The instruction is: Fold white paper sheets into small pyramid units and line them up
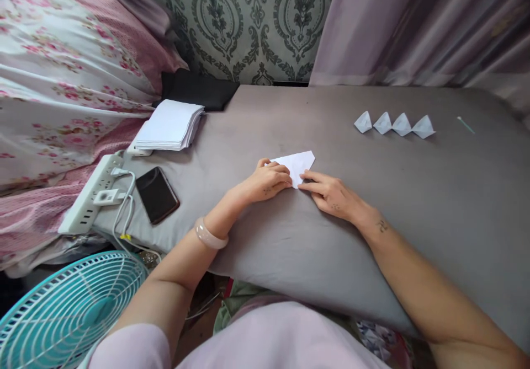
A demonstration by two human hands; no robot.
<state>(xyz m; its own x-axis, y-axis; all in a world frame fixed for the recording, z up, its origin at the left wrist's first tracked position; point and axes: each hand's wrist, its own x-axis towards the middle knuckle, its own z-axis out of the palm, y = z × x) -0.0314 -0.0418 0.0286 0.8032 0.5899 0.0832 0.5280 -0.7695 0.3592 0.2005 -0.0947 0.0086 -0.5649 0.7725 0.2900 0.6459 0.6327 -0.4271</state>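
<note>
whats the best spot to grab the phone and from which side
Probably by both long edges, around the middle, coming from above and the right: the phone lies flat on the gray sheet with its dark face up, and the power strip sits off to its left.

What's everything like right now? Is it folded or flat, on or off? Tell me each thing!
Paper: folded
Left hand: bent over the paper
Right hand: touching the paper's edge
Four paper shapes: folded, lined up
Paper stack: piled, edges uneven
Phone: face up, screen dark
Power strip: plugged into, some sockets unused
Fan: can't tell if it's spinning
Bracelet: worn on left arm
Curtain: hanging in folds
</note>
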